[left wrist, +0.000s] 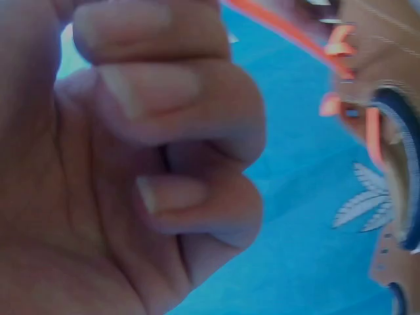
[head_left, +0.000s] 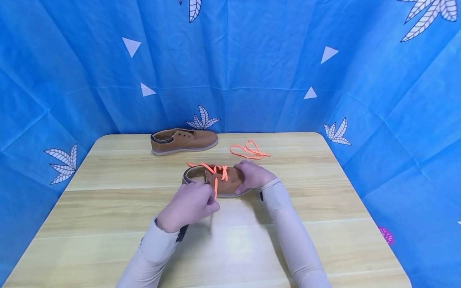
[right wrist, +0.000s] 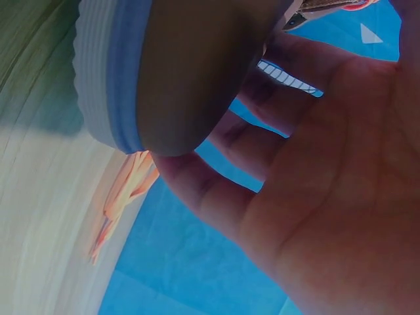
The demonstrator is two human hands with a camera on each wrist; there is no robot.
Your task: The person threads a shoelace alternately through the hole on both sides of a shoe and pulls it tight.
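A brown lace-up shoe (head_left: 234, 182) lies in the middle of the table, toe to the right, with an orange shoelace (head_left: 216, 187) through its eyelets. My left hand (head_left: 191, 205) is at the near side of the shoe, fingers curled, pinching one taut end of that lace. In the left wrist view the lace leads to the top of the curled fingers (left wrist: 190, 85); the pinch itself is out of sight. My right hand (head_left: 252, 175) grips the toe, whose rounded front (right wrist: 197, 72) shows between fingers and thumb side in the right wrist view.
Behind stands a second brown shoe (head_left: 203, 140) with bare eyelets. A loose orange shoelace (head_left: 248, 152) lies looped to its right on the wooden table (head_left: 306, 224). A blue patterned cloth (head_left: 252, 60) hangs around the table's back and sides.
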